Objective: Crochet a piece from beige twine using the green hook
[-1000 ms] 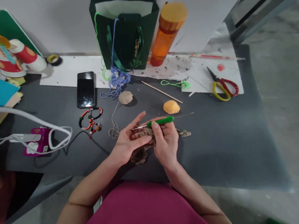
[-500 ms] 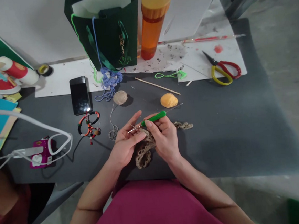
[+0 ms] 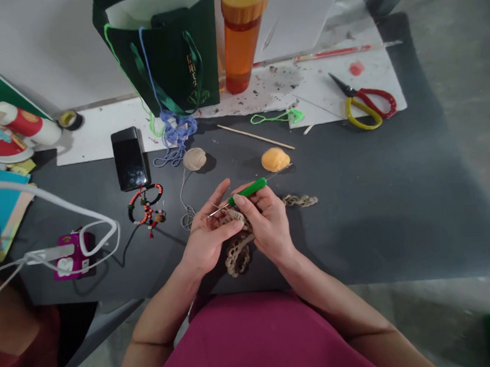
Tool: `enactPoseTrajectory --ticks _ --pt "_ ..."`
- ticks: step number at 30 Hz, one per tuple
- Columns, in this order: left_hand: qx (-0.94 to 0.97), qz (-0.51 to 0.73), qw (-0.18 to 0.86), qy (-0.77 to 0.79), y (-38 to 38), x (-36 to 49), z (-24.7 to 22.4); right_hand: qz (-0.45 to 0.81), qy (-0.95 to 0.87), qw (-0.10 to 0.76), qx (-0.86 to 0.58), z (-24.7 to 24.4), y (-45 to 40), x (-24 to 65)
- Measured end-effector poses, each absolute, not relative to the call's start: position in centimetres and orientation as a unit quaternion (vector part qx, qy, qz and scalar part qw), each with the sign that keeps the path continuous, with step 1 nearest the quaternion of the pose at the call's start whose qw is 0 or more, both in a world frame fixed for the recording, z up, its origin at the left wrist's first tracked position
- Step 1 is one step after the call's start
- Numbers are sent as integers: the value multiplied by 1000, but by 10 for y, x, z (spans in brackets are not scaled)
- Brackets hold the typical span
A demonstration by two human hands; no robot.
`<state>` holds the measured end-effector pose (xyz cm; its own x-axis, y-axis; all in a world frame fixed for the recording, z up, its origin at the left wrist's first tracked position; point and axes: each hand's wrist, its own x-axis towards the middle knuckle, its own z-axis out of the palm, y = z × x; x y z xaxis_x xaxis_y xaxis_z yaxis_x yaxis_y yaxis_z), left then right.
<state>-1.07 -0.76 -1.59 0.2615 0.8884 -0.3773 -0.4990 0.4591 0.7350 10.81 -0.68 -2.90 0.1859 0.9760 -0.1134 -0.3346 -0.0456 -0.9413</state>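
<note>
My right hand (image 3: pixel 269 221) is closed round a crochet hook (image 3: pixel 249 191) with a green handle, its metal tip pointing left toward my other hand. My left hand (image 3: pixel 209 234) pinches a brown crocheted strip (image 3: pixel 238 256) between thumb and fingers, with the index finger raised. Part of the strip curls below my hands, and its other end (image 3: pixel 300 200) lies on the table to the right. Thin yarn trails left of my hands from a small beige yarn ball (image 3: pixel 194 159). Just beyond my right hand sits a yellow ball (image 3: pixel 275 159).
A dark green paper bag (image 3: pixel 167 59) and an orange bottle (image 3: pixel 242 42) stand at the back. Scissors (image 3: pixel 364 103) lie at right. Left are a phone (image 3: pixel 130 158), beaded bracelets (image 3: pixel 146 205), a purple device (image 3: pixel 70 256) and white cables. A thin stick (image 3: pixel 256 137) lies mid-table. Another person's arm shows lower left.
The camera view has shifted slightly. The crochet hook has moved a little left and down with my right hand. Both hands keep their hold.
</note>
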Motion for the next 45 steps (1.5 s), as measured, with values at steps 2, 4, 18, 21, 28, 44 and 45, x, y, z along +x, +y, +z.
enactPoseTrajectory --ticks 2,4,18,21,28,44,45 --pt "248 456 753 404 -8 -11 -16 544 -333 603 -479 -30 -7 109" --pt "244 454 756 403 -8 -11 -16 545 -331 600 -483 -30 -7 109" --pt "292 475 712 427 -12 -11 -16 563 -310 595 -483 -30 -7 108" --pt "307 485 696 431 -12 -10 -15 570 -304 591 -482 -30 -7 107" --pt "333 485 672 450 -14 -10 -16 573 -301 588 -485 -31 -7 107" --pt "337 462 663 482 -15 -11 -8 574 -314 568 -499 -36 -10 108" --pt "341 462 662 483 -15 -11 -7 577 -311 569 -496 -36 -10 108"
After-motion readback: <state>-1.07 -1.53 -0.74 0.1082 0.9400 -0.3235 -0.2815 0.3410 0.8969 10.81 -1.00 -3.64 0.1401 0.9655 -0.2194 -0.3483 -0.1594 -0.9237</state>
